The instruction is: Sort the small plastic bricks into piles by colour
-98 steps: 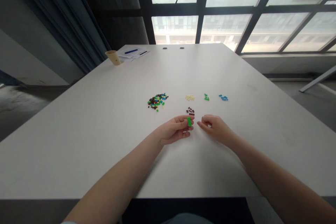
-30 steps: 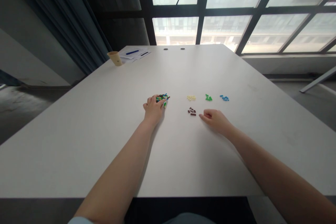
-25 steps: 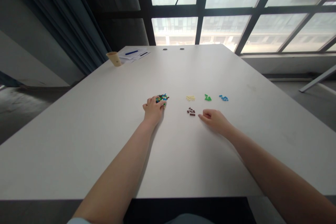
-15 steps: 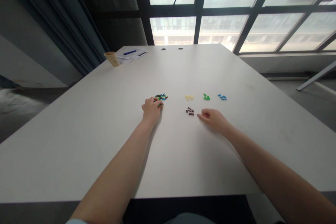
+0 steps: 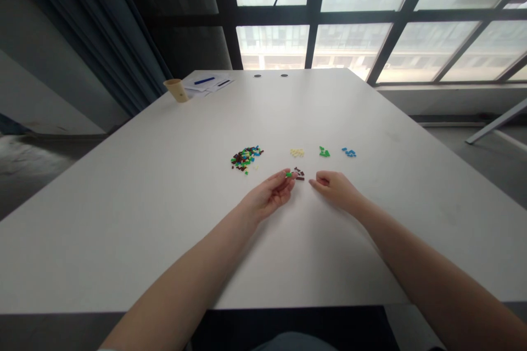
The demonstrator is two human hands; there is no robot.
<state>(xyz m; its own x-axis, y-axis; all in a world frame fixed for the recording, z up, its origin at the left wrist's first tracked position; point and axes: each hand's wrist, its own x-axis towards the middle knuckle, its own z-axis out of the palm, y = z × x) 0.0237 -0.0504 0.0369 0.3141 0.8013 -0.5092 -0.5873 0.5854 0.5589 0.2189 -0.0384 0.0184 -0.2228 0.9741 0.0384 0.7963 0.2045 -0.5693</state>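
Between the thumb and fingers of my left hand (image 5: 274, 193) is a small green building brick (image 5: 289, 174). That hand is just left of a small group of dark brown bricks (image 5: 300, 178) and partly covers it. My right hand (image 5: 331, 186) rests on the table right of the brown group, fingers curled in, with nothing visible in them. A mixed pile of brown, green, blue and yellow bricks (image 5: 246, 158) lies to the left. Behind the brown group sit pale yellow bricks (image 5: 297, 152), green bricks (image 5: 324, 152) and blue bricks (image 5: 349, 152), each grouped apart.
The white table (image 5: 313, 109) stretches toward the window. At its far left stand a tan paper cup (image 5: 177, 91) and papers (image 5: 201, 88) with a blue pen (image 5: 205, 80) on top. Two dark round discs show near the far edge.
My left hand has moved from the mixed pile rightward and nearer to me, carrying a green brick. The pile is uncovered now. My right hand has stayed in place.
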